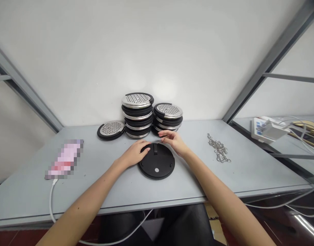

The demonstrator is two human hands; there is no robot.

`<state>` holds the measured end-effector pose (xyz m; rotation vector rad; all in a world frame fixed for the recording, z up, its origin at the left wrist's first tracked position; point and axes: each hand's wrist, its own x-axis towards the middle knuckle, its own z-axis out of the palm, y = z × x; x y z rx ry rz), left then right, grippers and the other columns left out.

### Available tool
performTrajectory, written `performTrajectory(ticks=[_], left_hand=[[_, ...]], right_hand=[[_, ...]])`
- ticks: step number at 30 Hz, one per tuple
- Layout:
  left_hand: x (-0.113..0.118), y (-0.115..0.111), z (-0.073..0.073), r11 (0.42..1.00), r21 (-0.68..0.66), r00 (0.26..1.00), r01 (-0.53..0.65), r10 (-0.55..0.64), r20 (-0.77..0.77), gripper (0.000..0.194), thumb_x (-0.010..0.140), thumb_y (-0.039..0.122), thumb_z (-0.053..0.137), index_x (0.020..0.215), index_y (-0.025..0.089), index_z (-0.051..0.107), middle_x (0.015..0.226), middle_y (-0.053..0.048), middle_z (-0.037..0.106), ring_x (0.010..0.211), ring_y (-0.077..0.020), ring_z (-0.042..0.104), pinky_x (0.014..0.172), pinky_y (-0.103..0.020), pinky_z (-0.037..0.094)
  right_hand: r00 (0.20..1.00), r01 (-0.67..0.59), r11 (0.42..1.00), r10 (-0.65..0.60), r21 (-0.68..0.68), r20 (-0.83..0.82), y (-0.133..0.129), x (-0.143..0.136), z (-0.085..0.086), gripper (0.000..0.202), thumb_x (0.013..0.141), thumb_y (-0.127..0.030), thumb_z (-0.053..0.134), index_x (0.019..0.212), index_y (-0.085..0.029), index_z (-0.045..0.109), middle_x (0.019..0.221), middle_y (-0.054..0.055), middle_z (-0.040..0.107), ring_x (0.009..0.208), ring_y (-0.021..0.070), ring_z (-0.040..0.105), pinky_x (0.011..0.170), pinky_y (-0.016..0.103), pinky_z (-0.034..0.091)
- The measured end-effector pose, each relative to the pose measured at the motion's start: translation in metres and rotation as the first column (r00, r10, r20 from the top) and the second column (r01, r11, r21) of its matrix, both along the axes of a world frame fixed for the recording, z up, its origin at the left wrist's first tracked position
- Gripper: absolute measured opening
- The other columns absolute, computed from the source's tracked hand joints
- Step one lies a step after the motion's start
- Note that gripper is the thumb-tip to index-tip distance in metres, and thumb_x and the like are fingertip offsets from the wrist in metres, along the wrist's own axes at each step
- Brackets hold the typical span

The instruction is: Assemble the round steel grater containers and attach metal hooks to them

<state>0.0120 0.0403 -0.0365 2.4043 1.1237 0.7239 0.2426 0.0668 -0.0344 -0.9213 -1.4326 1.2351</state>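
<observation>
A round black disc [157, 162] lies flat on the table in front of me, with a dark tab at its top edge and a pale round spot near its bottom. My left hand [137, 153] grips the disc's upper left edge, the thumb lying on its face. At the top edge, my right hand [173, 142] pinches a thin metal piece [158, 142] beside the tab. Its exact kind is too small to make out. Behind the hands stand a taller stack [138, 116] and a shorter stack [169, 118] of round black pieces with perforated metal plates.
A single perforated round piece [111, 130] lies left of the stacks. On the table's left is a blurred-out phone [66, 159] with a white cable [51, 198]. Small metal links [218, 148] form a pile at right. Beyond the frame post sits a white power strip [264, 130].
</observation>
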Motion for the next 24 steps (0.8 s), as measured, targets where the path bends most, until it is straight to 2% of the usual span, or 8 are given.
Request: performTrajectory(ticks=[5,9,12,15,19,24], left_hand=[[-0.0007,0.0004,-0.0013,1.000,-0.008,1.000,-0.008,0.008,0.025,0.033,0.095,0.033,0.047,0.122,0.021,0.062,0.121,-0.009,0.063,0.110,-0.0235,0.060,0.100,-0.040,0.045],[-0.0009,-0.0001,-0.0015,1.000,-0.014,1.000,-0.027,0.027,0.009,0.035,0.095,0.035,0.047,0.123,0.020,0.062,0.122,-0.010,0.062,0.112,-0.0241,0.059,0.101,-0.040,0.045],[-0.0011,-0.0010,-0.0008,0.999,-0.011,1.000,-0.030,0.030,0.003,0.035,0.095,0.034,0.047,0.124,0.019,0.061,0.123,-0.010,0.061,0.113,-0.0237,0.058,0.102,-0.040,0.044],[-0.0014,-0.0011,-0.0004,1.000,0.010,1.000,-0.022,0.022,0.009,0.034,0.095,0.031,0.048,0.124,0.019,0.061,0.124,-0.010,0.060,0.113,-0.0232,0.058,0.102,-0.039,0.045],[-0.0031,0.0012,-0.0009,0.999,0.029,1.000,-0.026,0.026,0.010,0.033,0.094,0.031,0.050,0.122,0.020,0.062,0.122,-0.009,0.061,0.112,-0.0235,0.059,0.101,-0.039,0.046],[-0.0034,-0.0033,0.0080,0.997,0.045,0.996,-0.067,0.064,0.068,0.031,0.091,0.033,0.055,0.118,0.020,0.065,0.119,-0.009,0.063,0.109,-0.0240,0.060,0.098,-0.040,0.047]], right_hand=[[0.999,0.044,0.999,-0.043,-0.026,0.005,0.0007,0.0034,0.0030,0.034,0.066,-0.029,0.072,0.098,-0.017,0.071,0.095,0.007,0.070,0.073,0.0134,0.060,0.061,0.025,0.047],[0.984,0.069,0.997,-0.073,0.031,0.165,0.0022,0.0042,0.0000,0.032,0.073,-0.033,0.067,0.099,-0.014,0.070,0.089,0.007,0.070,0.065,0.0130,0.058,0.061,0.028,0.047],[0.879,0.123,0.967,-0.210,0.222,0.427,0.0012,0.0041,-0.0035,0.023,0.078,-0.026,0.060,0.094,-0.014,0.070,0.084,0.007,0.071,0.066,0.0150,0.059,0.068,0.032,0.048],[0.732,0.065,0.926,-0.297,0.372,0.613,-0.0014,0.0044,-0.0055,0.019,0.082,-0.021,0.056,0.094,-0.016,0.070,0.086,0.006,0.072,0.070,0.0160,0.061,0.072,0.031,0.048],[0.678,-0.068,0.923,-0.235,0.378,0.696,-0.0042,0.0059,-0.0038,0.020,0.088,-0.024,0.053,0.095,-0.017,0.070,0.086,0.005,0.073,0.070,0.0154,0.062,0.071,0.029,0.047],[0.714,-0.165,0.937,-0.102,0.307,0.693,-0.0047,0.0074,-0.0021,0.026,0.090,-0.036,0.052,0.093,-0.017,0.071,0.079,0.004,0.070,0.068,0.0151,0.059,0.067,0.027,0.046]])
